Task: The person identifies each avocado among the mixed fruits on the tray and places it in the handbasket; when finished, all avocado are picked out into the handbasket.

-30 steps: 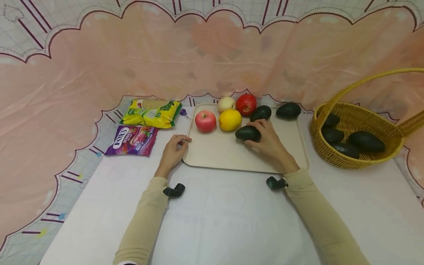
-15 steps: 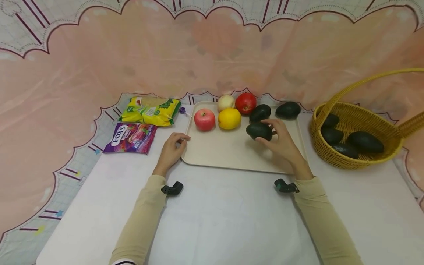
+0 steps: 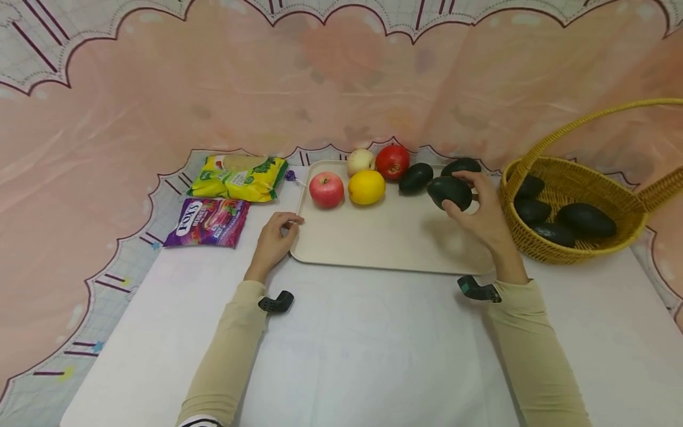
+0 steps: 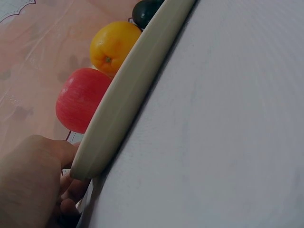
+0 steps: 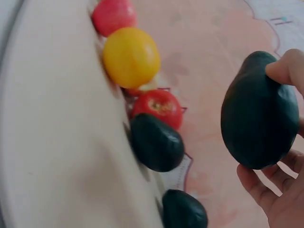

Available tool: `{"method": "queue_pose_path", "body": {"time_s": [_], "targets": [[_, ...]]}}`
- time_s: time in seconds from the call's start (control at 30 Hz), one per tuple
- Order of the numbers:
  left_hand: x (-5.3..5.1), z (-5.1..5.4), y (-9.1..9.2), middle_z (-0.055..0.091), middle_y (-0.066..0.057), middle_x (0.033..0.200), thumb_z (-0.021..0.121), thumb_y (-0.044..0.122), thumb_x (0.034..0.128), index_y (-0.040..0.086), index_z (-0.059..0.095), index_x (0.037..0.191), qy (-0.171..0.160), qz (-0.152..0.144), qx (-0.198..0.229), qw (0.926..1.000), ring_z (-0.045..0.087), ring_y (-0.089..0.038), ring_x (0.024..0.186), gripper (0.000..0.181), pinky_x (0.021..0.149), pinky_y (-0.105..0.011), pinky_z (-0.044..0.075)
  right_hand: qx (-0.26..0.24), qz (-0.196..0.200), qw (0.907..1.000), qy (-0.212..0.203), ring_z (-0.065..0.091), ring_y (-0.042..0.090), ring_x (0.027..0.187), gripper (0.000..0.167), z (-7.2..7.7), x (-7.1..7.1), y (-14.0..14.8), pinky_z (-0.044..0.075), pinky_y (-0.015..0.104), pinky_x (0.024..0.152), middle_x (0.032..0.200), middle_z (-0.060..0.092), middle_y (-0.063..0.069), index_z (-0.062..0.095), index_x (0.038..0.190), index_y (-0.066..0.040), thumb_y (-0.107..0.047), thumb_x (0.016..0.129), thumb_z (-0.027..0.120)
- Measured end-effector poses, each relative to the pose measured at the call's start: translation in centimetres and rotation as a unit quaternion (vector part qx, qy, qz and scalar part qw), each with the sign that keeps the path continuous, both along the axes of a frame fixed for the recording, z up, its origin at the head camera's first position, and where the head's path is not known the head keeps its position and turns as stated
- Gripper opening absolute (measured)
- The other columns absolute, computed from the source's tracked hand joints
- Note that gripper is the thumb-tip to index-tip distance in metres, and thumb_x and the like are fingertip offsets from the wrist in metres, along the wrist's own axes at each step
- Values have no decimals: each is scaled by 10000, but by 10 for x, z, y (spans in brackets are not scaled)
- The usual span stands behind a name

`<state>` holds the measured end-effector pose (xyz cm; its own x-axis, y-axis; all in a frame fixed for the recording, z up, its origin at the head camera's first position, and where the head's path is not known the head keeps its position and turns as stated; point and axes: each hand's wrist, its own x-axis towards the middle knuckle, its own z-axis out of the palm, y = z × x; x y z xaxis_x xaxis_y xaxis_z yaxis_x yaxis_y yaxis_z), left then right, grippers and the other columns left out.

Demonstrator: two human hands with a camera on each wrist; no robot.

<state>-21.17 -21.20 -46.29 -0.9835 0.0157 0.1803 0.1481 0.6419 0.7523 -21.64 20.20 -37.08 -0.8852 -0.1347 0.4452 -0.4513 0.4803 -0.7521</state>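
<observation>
In the head view my right hand holds a dark green avocado above the right part of the beige tray. The right wrist view shows the thumb on one side of this avocado and fingertips on the other. My left hand grips the tray's left rim; some of its fingers are hidden in the left wrist view. Along the back of the tray are a red apple, a yellow orange-like fruit, a pale round fruit, a pomegranate and two other avocados.
A wicker basket with a tall handle and several avocados stands right of the tray. On the left lie a yellow-green snack bag, a purple FOX'S candy bag and a purple lollipop. A patterned curtain hangs behind.
My right hand has lifted the avocado off the tray and carried it rightward, near the tray's back right corner. The left hand stays at the tray's rim.
</observation>
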Motion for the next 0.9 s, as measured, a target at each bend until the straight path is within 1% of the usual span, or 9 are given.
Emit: {"method": "queue_pose_path", "body": {"time_s": [0.1,0.2,0.37,0.47,0.57,0.63,0.73,0.8,0.9], "targets": [[0,0,0,576,-120,1165,537,98,924,93,661,1079,140,-15,18,9999,567,-234,963,199,810,-345,412,-110,-3,9999,126,388,138,1008,532,15,8,-2,321,231,834,1197,468,171,507,1271,23,-15,773,691],[1,-1,-1,577,-108,1158,540,109,925,104,663,1071,116,12,57,9999,559,-221,955,191,795,-327,400,-110,-141,9997,168,372,128,996,533,24,13,0,316,224,825,1186,460,145,510,1268,23,1,768,692],[0,-1,-1,574,-98,1152,543,124,926,113,660,1070,45,16,77,10000,549,-216,955,186,785,-312,386,-148,-312,9984,442,362,57,962,530,32,18,8,291,207,775,1125,447,-65,512,1266,25,-13,772,701],[-1,0,-1,572,-104,1150,539,121,927,110,656,1074,76,-24,96,9999,553,-225,961,188,790,-323,394,-178,-417,9975,543,367,40,976,536,35,19,15,282,200,790,1117,433,-159,511,1279,13,-37,781,705],[0,0,-1,571,-111,1149,540,115,927,102,656,1076,90,-40,118,9999,556,-231,961,190,791,-329,397,-196,-595,9972,420,376,27,1009,546,34,18,22,291,206,826,1131,436,-195,515,1301,-32,-70,791,706],[1,0,-1,571,-113,1151,541,109,925,99,658,1077,67,-30,119,9999,556,-229,959,191,787,-326,398,-253,-689,9968,321,392,19,1024,551,28,14,28,306,203,838,1136,442,-207,523,1312,-76,-91,794,709],[2,-1,-2,571,-113,1160,543,108,926,96,658,1080,20,-21,154,9999,554,-226,960,193,789,-320,397,-438,-741,9956,362,434,25,1034,540,16,5,39,338,183,830,1139,480,-203,543,1309,-127,-115,796,713],[2,-2,-2,572,-109,1162,540,108,928,97,654,1086,35,-36,134,9999,555,-223,963,196,796,-319,398,-585,-768,9945,409,456,30,1038,529,12,1,46,351,170,826,1133,495,-205,550,1304,-132,-126,799,708],[1,-2,-1,571,-101,1167,539,115,930,103,652,1089,66,-34,114,9999,559,-221,964,195,800,-320,397,-786,-874,9919,475,478,42,1026,516,15,2,52,361,164,826,1121,517,-198,554,1298,-114,-140,803,696]]}}
